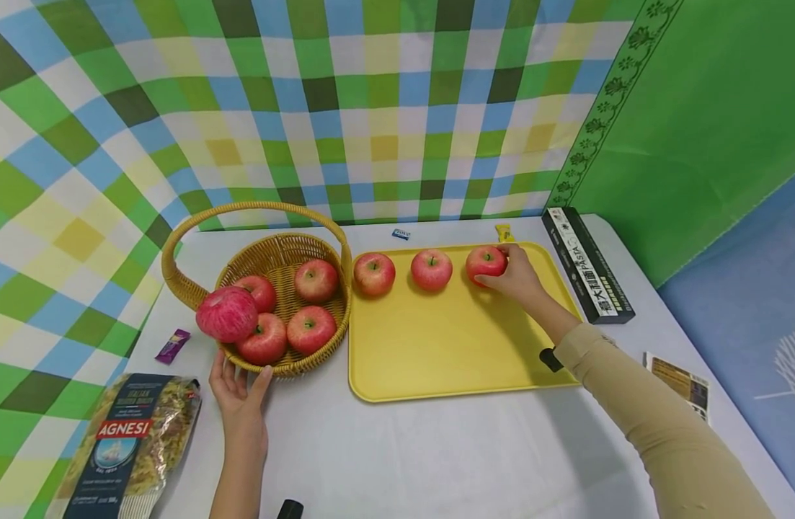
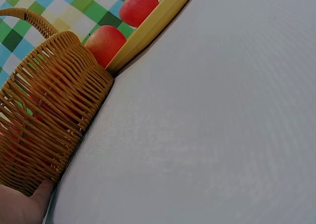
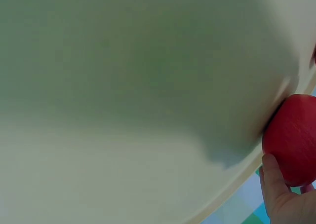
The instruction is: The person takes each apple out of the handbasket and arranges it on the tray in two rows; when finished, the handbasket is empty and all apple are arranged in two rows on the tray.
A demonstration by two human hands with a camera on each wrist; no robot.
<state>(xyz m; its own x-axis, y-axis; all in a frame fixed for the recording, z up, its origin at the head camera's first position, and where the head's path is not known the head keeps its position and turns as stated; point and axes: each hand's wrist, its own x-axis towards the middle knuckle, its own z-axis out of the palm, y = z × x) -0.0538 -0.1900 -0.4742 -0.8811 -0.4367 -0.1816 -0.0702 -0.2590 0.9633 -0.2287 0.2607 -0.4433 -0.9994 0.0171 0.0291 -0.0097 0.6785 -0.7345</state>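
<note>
My right hand (image 1: 515,276) grips a red apple (image 1: 485,264) at the back right of the yellow tray (image 1: 429,360). In the right wrist view, thumb and fingers lie around that apple (image 3: 294,140). Two other apples stand left of it along the tray's back edge, one in the middle (image 1: 432,270) and one at the left corner (image 1: 374,274). My left hand (image 1: 240,404) rests against the near outer side of the wicker basket (image 1: 316,360), its thumb touching the weave (image 2: 44,189). Several apples lie inside, with a round, streaked deep-pink fruit (image 1: 227,314) at the left rim.
A bag of Agnesi pasta (image 1: 121,447) lies at the front left, below a small purple packet (image 1: 173,346). Behind the tray are a blue packet (image 1: 401,234) and a yellow one (image 1: 504,232). A black pasta box (image 1: 588,265) borders its right side. The basket's tall handle (image 1: 254,206) arches up.
</note>
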